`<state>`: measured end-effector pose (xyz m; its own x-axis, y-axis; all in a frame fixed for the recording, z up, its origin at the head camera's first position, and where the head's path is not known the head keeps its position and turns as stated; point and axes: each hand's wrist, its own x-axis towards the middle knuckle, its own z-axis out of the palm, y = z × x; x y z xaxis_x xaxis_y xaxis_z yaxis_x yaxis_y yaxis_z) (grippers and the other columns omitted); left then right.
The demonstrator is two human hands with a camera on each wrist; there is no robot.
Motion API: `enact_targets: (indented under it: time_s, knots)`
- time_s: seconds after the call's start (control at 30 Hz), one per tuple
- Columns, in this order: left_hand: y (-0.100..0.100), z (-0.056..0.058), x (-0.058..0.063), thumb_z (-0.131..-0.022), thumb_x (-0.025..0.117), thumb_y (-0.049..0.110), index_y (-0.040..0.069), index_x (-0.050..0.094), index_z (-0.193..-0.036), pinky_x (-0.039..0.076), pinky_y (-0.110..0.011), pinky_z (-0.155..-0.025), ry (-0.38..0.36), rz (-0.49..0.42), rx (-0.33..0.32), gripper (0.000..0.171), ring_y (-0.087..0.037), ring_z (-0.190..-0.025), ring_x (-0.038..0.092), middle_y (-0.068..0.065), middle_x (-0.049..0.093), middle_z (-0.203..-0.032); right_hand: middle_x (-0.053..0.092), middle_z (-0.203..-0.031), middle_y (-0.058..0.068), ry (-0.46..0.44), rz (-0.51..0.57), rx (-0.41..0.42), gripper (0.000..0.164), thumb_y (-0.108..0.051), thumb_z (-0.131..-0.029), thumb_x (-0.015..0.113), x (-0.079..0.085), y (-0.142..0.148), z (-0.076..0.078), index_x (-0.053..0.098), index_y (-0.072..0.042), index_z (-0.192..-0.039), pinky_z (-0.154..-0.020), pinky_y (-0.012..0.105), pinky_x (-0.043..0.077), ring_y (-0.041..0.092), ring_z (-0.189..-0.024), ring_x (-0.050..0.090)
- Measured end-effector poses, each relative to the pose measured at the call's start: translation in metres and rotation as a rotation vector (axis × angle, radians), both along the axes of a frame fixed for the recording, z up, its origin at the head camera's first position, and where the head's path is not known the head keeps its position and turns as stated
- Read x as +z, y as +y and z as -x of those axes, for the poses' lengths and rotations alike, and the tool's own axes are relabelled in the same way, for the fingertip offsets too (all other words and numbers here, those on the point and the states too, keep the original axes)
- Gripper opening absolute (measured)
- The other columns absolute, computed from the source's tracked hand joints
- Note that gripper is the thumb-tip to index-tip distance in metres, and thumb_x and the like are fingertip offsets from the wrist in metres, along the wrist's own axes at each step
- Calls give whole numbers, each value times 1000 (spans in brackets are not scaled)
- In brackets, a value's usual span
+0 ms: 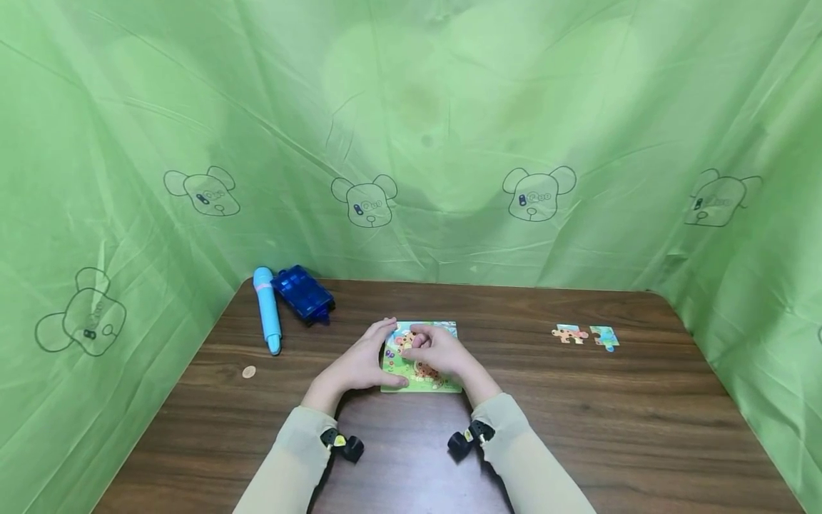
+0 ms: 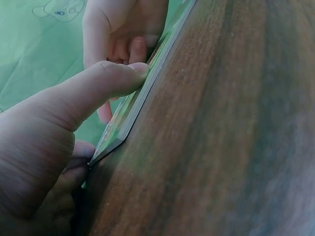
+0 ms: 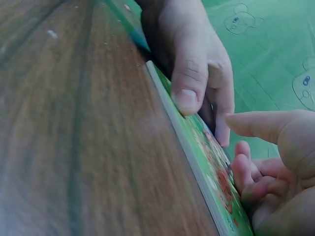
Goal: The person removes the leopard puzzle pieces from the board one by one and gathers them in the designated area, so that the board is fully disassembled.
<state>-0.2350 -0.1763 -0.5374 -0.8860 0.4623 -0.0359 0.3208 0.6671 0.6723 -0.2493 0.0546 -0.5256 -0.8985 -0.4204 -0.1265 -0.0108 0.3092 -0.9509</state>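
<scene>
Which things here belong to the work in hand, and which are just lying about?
Work in hand:
cartoon puzzle board, with left hand and right hand at it
two loose jigsaw pieces, probably

Apparently lying about:
light-blue microphone-shaped object
translucent dark-blue object
small round disc

"What's the bench (image 1: 610, 407) made of?"
"It looks like smooth wood, a bit shiny."
"And the blue box (image 1: 300, 293) by its far left corner?"
"Shiny see-through plastic. The blue stick (image 1: 267, 311) beside it looks like smooth plastic."
"The picture board (image 1: 417, 370)?"
"Thick card, smooth on top."
"Green sheet (image 1: 449, 114)?"
"Thin, crinkly cloth."
</scene>
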Motion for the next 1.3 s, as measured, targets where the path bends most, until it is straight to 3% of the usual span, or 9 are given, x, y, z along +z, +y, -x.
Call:
enact_targets:
  time_s: [0.13, 0.27, 0.5, 0.7, 0.87, 1.03, 1.3]
  knots:
    - [1, 0, 0, -77, 96, 56, 7, 28, -173, 33, -52, -129, -2, -6, 0, 128, -30, -165, 25, -8, 22, -181, 65, -98, 5, -33, 49, -29, 67, -6, -93, 83, -1, 2, 2, 55, 10, -151, -67, 21, 49, 13, -80, 57]
    - [1, 1, -1, -77, 96, 56, 8, 28, -173, 33, -53, -128, 1, -8, -1, 128, -31, -164, 27, -8, 23, -180, 66, -101, 7, -6, 51, -95, 60, -4, -90, 84, -4, 0, 3, 62, 4, -145, -69, 22, 49, 13, -81, 58]
    - [1, 1, -3, -76, 97, 54, 8, 30, -172, 34, -52, -128, 12, -23, -3, 127, -31, -163, 29, -10, 24, -179, 77, -116, 11, 107, -28, -183, 48, -12, -92, 86, -9, -7, 3, 69, -5, -137, -74, 26, 54, 12, -84, 66]
    - [2, 0, -2, -76, 96, 55, 8, 29, -173, 34, -54, -128, 5, -25, -8, 127, -32, -163, 29, -10, 24, -180, 82, -110, 6, 144, -96, -229, 41, -16, -95, 85, -9, -9, 0, 71, -6, -133, -75, 30, 58, 14, -85, 74]
    - [2, 1, 0, -75, 97, 56, 8, 30, -172, 35, -53, -127, 15, -15, -2, 127, -31, -163, 30, -9, 26, -179, 82, -106, 5, 181, -124, -237, 48, -15, -95, 85, -8, -11, 1, 70, -9, -140, -74, 31, 57, 11, -82, 72]
    - [2, 1, 0, -75, 97, 55, 7, 29, -172, 35, -52, -127, 13, -15, 4, 128, -31, -162, 31, -9, 26, -179, 83, -107, 8, 173, -110, -215, 50, -14, -96, 84, -7, -11, 1, 70, -6, -143, -72, 28, 58, 11, -81, 73]
    - [0, 0, -1, -75, 98, 55, 6, 26, -173, 36, -53, -126, -6, -27, 16, 131, -32, -161, 32, -10, 24, -179, 82, -104, 4, 72, -24, -217, 48, -11, -95, 85, -9, -5, 4, 71, -6, -140, -79, 28, 57, 14, -89, 73]
